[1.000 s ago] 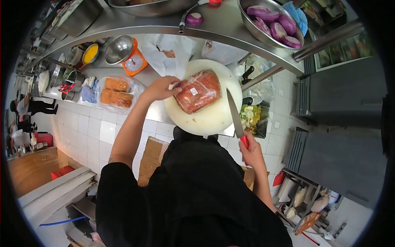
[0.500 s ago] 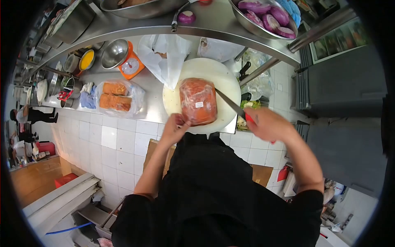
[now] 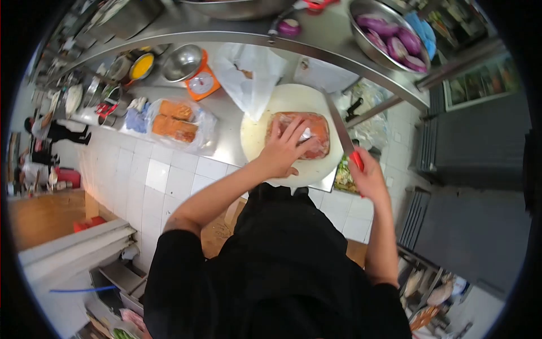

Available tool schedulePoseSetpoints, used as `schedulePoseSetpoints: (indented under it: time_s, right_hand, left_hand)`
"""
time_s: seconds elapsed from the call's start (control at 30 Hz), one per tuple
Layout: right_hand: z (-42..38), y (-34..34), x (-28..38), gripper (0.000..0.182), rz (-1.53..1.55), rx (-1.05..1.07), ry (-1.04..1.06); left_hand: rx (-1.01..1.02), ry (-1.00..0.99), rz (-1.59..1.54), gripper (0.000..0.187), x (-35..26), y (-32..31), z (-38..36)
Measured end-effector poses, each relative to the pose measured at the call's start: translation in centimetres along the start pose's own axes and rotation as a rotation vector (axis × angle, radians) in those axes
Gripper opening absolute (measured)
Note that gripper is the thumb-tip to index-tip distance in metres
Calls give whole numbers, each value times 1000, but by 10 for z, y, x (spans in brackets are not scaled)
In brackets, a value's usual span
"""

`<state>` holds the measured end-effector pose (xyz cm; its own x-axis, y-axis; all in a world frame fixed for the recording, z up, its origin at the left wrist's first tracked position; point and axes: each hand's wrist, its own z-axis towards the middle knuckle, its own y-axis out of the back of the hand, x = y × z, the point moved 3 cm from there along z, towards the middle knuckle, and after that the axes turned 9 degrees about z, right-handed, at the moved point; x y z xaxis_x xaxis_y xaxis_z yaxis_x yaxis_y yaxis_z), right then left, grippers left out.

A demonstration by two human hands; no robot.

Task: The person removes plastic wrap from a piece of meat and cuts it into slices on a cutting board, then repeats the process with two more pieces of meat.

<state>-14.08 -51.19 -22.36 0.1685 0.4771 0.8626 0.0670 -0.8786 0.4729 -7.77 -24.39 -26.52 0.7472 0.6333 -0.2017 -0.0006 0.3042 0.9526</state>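
Observation:
A plastic-wrapped block of reddish meat (image 3: 320, 138) lies on the round white cutting board (image 3: 254, 133). My left hand (image 3: 283, 148) rests on top of it with the fingers spread, hiding its left and middle part. A white label (image 3: 305, 134) shows between the fingers. In my right hand (image 3: 370, 176) is the red handle of a long knife (image 3: 341, 125). Its blade points away from me, over the board's right side and apart from the block.
Left of the board lies a clear bag with orange-brown slabs (image 3: 175, 121). Behind stand an orange scale (image 3: 202, 83), a steel bowl (image 3: 182, 63) and a white bag (image 3: 248, 73). Overhead, a steel shelf (image 3: 226, 35) carries a bowl of purple onions (image 3: 395, 42). People stand far left.
My left hand has moved from the block's near left edge onto its top. The knife in my right hand has swung to point more forward, away from the block. The view has shifted.

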Motion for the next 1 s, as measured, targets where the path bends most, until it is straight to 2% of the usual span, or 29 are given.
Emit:
schedulePoseSetpoints:
  time_s: [0.07, 0.13, 0.2, 0.23, 0.33, 0.47, 0.53, 0.6, 0.63, 0.67, 0.7, 0.73, 0.8, 0.87, 0.9, 0.93, 0.97, 1.0]
  right_hand:
    - [-13, -23, -60, 48, 37, -99, -167]
    - [-15, -50, -118, 55, 33, -195, -71]
    - [-22, -67, -93, 56, 282, -141, -199]
    - [-20, -76, -99, 59, 328, -106, -168]
    - [-14, -90, -105, 62, 204, -88, -146]
    - [-20, -78, -93, 61, 290, -29, -202]
    - [-23, -74, -93, 60, 223, -4, -220]
    - [-22, -70, -109, 61, 27, -32, -137]
    - [-18, -72, -135, 55, 15, -83, -58]
    - [-18, -73, -151, 55, 2, -100, -83]
    - [-11, -71, -156, 51, -32, -120, 35]
    - [-8, -64, -156, 47, -69, -144, 144]
    - [-24, -64, -77, 40, 284, -200, 28]
    - [-38, -57, -22, 39, 205, -166, -34]
    - [-42, -56, -7, 41, 52, -158, 17]
    - [-46, -58, 2, 43, -99, -139, 70]
    - [-51, -61, 7, 43, -142, -136, 166]
    - [-56, -63, 10, 43, -143, -145, 153]
  left_hand:
    - [219, -44, 311, 123, 22, -7, 20]
    - [209, 14, 255, 130, 37, -26, 33]
    - [300, 86, 198, 133, 42, -32, 38]
    - [248, 115, 217, 133, 39, -30, 36]
    - [244, 243, 213, 134, 29, -29, 27]
    - [230, 427, 210, 135, 9, -33, 2]
    - [198, 459, 207, 134, 9, -34, -4]
    - [96, 470, 208, 134, 8, -40, -4]
    - [98, 481, 192, 134, 11, -40, -4]
    - [101, 478, 167, 134, 16, -40, 0]
    - [112, 450, 114, 133, 26, -43, -1]
    - [73, 423, 75, 130, 38, -46, -4]
    - [-44, 359, -183, 112, 78, -45, -12]
    - [-115, 349, -486, 85, 128, -72, -23]
    - [-108, 461, -579, 72, 131, -63, -27]
    - [-92, 442, -591, 72, 132, -49, -25]
    - [13, 502, -716, 66, 135, -39, -22]
    - [117, 565, -836, 59, 139, -38, -21]
